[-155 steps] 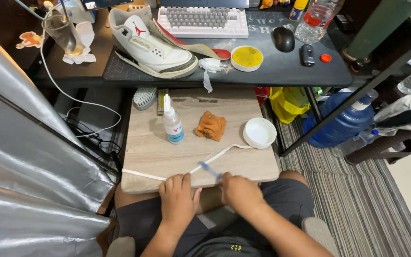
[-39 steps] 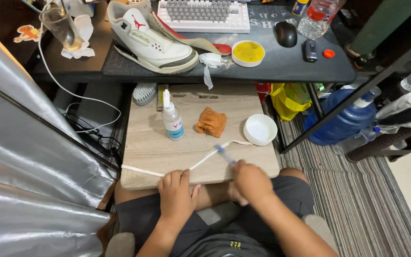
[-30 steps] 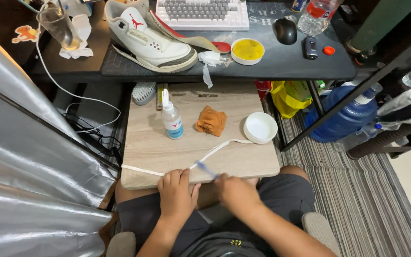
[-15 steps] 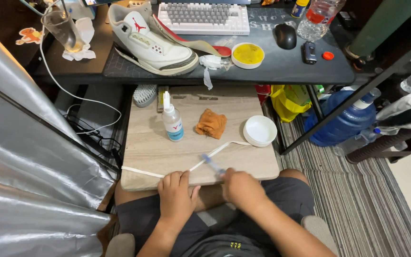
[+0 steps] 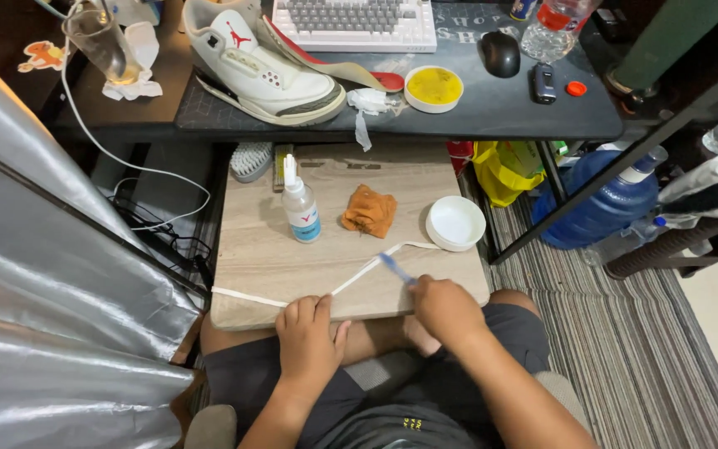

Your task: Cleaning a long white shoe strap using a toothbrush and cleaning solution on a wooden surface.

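Our left hand (image 5: 307, 337) presses flat, fingers together, on a white lace (image 5: 351, 281) at the board's (image 5: 251, 241) near edge. Our right hand (image 5: 445, 309) grips a blue brush (image 5: 395, 268), bristles angled up-left onto the lace, which runs left-right across the board.

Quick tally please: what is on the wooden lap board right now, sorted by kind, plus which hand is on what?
White shoelace, pinned by the left hand: 1
Blue-handled brush, in the right hand: 1
Small spray bottle: 1
Orange cloth: 1
White round bowl: 1
Total on the board: 5
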